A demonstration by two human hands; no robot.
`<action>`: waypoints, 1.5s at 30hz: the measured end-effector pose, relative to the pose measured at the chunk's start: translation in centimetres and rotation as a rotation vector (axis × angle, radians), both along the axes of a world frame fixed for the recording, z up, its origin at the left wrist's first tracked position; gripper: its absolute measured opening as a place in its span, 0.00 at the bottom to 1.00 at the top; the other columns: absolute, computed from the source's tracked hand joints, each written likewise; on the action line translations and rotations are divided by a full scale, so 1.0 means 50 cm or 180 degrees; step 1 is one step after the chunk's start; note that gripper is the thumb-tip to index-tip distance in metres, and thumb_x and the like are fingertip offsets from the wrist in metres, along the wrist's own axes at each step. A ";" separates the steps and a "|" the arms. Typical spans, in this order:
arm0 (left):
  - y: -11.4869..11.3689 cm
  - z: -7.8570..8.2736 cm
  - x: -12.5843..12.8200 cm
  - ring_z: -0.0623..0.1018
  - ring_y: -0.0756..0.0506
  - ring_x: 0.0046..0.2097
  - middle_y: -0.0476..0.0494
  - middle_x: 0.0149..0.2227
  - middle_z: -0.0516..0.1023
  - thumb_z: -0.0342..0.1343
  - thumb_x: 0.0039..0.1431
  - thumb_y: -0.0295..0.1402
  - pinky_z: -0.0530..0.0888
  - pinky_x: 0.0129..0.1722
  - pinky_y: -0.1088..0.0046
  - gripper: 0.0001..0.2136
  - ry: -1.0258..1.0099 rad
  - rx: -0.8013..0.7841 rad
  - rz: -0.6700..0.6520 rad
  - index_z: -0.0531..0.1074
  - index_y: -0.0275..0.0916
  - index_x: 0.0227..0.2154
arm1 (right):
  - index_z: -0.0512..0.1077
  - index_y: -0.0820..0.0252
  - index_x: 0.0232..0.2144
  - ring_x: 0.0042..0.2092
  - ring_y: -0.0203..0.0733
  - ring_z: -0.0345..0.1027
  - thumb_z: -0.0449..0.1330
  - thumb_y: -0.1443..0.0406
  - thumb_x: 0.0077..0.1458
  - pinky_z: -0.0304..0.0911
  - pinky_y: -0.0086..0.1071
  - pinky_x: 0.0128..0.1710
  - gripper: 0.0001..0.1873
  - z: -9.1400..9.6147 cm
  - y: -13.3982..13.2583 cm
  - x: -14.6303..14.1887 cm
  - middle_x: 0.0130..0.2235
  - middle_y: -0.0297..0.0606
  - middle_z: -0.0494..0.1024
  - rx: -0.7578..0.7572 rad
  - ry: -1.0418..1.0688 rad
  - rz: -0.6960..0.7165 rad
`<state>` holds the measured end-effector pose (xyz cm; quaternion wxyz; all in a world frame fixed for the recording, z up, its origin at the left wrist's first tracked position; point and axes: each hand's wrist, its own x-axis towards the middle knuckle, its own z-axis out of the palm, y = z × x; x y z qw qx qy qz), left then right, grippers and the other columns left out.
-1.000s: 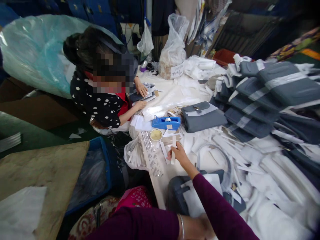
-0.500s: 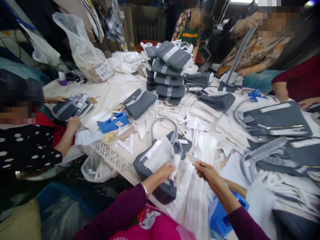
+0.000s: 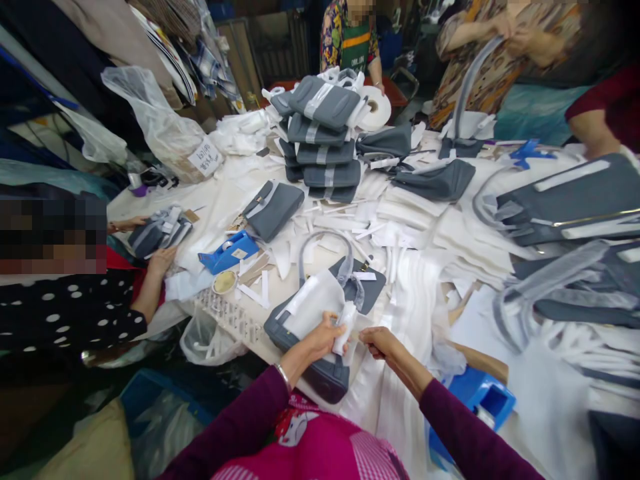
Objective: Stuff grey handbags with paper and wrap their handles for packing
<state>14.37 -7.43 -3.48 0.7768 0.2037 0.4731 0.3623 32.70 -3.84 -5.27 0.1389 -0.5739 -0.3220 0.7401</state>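
A dark grey handbag (image 3: 330, 380) lies at the table's near edge, its flap side covered by a white foam sheet (image 3: 313, 300). Its long handle (image 3: 301, 257) arches behind, in clear wrapping. My left hand (image 3: 323, 335) rests over the bag, fingers around a small white foam wrap (image 3: 345, 327) at the bag's right side. Just right of it, my right hand (image 3: 381, 342) is closed in a pinch on a short piece of tape, hard to see now against the white. The wrap hides whatever is inside it.
Blue tape dispensers stand at the lower right (image 3: 473, 407) and left (image 3: 230, 252). A stack of grey bags (image 3: 325, 100) rises at the back. White foam strips (image 3: 410, 313) cover the table's middle. A co-worker's hands (image 3: 157, 260) handle a bag at left; others stand behind.
My right hand has moved left, bringing the tape from beside the bag close to the foam wrap. My left hand keeps its hold. The head view has shifted slightly.
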 end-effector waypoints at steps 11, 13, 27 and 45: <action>-0.004 -0.022 0.009 0.71 0.50 0.17 0.51 0.26 0.74 0.65 0.46 0.42 0.67 0.17 0.76 0.32 0.0204 -0.0223 0.0395 0.46 0.41 0.41 | 0.64 0.60 0.16 0.16 0.27 0.45 0.58 0.60 0.35 0.43 0.26 0.16 0.09 -0.042 -0.044 0.004 0.14 0.26 0.58 -0.0292 0.0409 -0.0073; -0.004 -0.022 0.008 0.72 0.49 0.17 0.50 0.25 0.75 0.65 0.47 0.42 0.68 0.17 0.75 0.32 0.0205 -0.0248 0.0387 0.46 0.41 0.42 | 0.64 0.60 0.16 0.15 0.26 0.42 0.58 0.61 0.34 0.38 0.26 0.16 0.09 -0.047 -0.034 -0.004 0.13 0.25 0.57 -0.0225 0.0356 -0.0066; 0.010 -0.001 -0.005 0.72 0.50 0.19 0.46 0.24 0.73 0.66 0.44 0.42 0.70 0.19 0.74 0.24 0.0036 -0.0138 0.0020 0.66 0.30 0.37 | 0.67 0.61 0.14 0.19 0.30 0.55 0.57 0.67 0.31 0.49 0.26 0.21 0.03 -0.030 0.033 -0.059 0.16 0.31 0.69 0.0587 0.0551 0.0360; 0.004 -0.018 0.001 0.71 0.51 0.17 0.49 0.20 0.71 0.65 0.45 0.40 0.69 0.19 0.75 0.20 0.0190 -0.0264 0.0102 0.66 0.31 0.33 | 0.69 0.56 0.37 0.34 0.38 0.67 0.62 0.67 0.42 0.63 0.31 0.34 0.16 0.010 -0.010 0.033 0.34 0.33 0.73 0.1744 0.0367 0.0590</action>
